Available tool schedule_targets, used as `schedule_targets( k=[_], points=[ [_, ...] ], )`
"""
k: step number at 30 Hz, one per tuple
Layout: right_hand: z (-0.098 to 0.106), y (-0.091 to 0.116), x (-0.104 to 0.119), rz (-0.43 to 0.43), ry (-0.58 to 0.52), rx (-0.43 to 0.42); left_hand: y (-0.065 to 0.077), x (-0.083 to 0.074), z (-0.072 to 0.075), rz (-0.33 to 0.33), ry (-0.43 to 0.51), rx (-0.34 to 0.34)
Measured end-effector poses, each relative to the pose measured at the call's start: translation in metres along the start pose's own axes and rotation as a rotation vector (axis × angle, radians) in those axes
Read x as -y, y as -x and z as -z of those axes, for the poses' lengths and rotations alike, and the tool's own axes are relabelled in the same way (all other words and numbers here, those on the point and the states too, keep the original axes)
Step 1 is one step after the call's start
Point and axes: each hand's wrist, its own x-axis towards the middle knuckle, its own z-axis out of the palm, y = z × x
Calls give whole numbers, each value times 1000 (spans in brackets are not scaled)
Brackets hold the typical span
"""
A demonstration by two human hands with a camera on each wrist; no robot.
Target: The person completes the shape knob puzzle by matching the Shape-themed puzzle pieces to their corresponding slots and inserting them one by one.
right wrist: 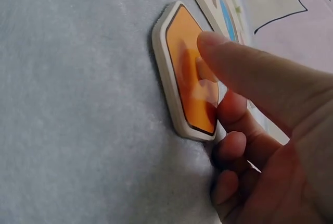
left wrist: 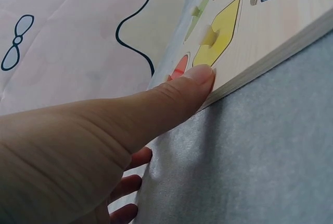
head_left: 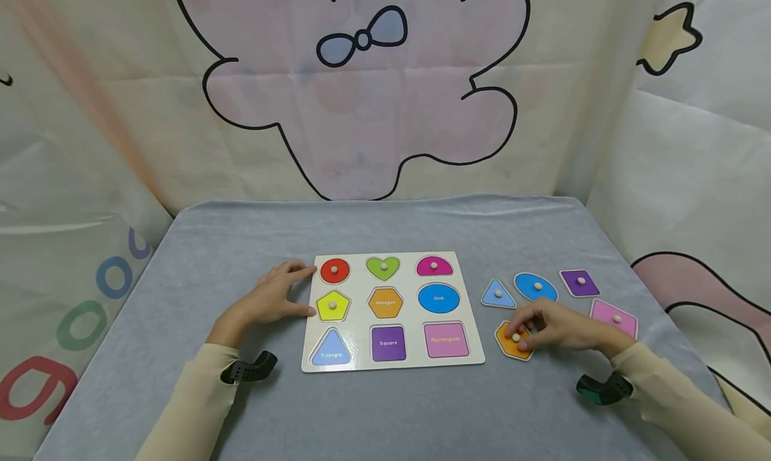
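Observation:
A white shape-puzzle board [head_left: 355, 307] lies on the table. Its red circle [head_left: 334, 270], green heart [head_left: 383, 267], magenta half-circle [head_left: 434, 266] and yellow pentagon [head_left: 333, 306] have knobs; the other spaces show printed shapes. My left hand [head_left: 272, 294] touches the board's left edge, thumb [left wrist: 192, 81] beside the pentagon, fingers spread. To the board's right, my right hand [head_left: 551, 324] hovers over an orange hexagon piece [right wrist: 190, 73] lying flat. The thumb and index finger stand on either side of its knob, a gap visible between them; the other fingers are bent.
Beyond the right hand lie loose knobbed pieces: a blue triangle [head_left: 498, 295], a blue oval [head_left: 535, 286], a purple square [head_left: 579, 284] and a pink rectangle [head_left: 613, 318]. Grey cloth covers the table [head_left: 385, 414]. A printed curtain [head_left: 373, 113] hangs behind it.

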Motion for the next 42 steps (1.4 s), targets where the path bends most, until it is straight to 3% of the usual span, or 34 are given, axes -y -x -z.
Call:
schedule_targets(
  k=[5, 21, 28, 35, 42],
  points=[
    [-2, 1, -1, -36, 31, -38, -1, 0, -1, -3, -2, 10],
    [-4, 1, 2, -34, 84, -151, 0, -1, 1, 1, 2, 8],
    [-1, -8, 6, -90, 80, -173, 0, 0, 1, -3, 1, 7],
    [0, -19, 12, -54, 92, -184, 1, 2, 1, -10, -2, 11],
    [-1, -28, 19, -84, 108, -224, 0, 2, 0, 1, 1, 12]
  ],
)
